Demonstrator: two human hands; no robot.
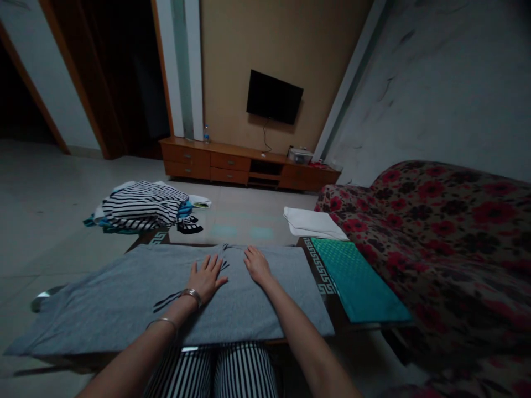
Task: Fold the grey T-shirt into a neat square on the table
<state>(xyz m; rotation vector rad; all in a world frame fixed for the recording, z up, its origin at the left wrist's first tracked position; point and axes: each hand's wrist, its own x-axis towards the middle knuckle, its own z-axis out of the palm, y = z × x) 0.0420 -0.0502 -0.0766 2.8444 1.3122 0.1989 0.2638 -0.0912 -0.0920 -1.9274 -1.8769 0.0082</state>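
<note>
Gray shirt point(174, 298) lies spread flat across the near end of a glass table point(319, 271), its left side hanging past the table's edge and its near edge just over the person's lap. Dark ties point(168, 301) cross the cloth in two places, though they are too thin and dim to make out well. The left hand point(205, 279) rests palm down on the shirt, fingers open and spread, gripping nothing. The right hand point(257, 266) lies flat on the cloth just beside it, fingers closer together and likewise holding nothing. Two metal bangles point(191, 296) circle the left wrist (one sits higher up the forearm). Striped trousers point(244, 373) show below the table. Past the far left corner is a heap of clothes point(141, 207), mostly black-and-white stripes. A folded white towel point(313, 223) and a teal mat point(357, 279) lie at the table's right side, next to a floral sofa point(435, 249). Across the room, a wooden cabinet point(244, 163) stands beneath a wall-mounted TV point(274, 97).
</note>
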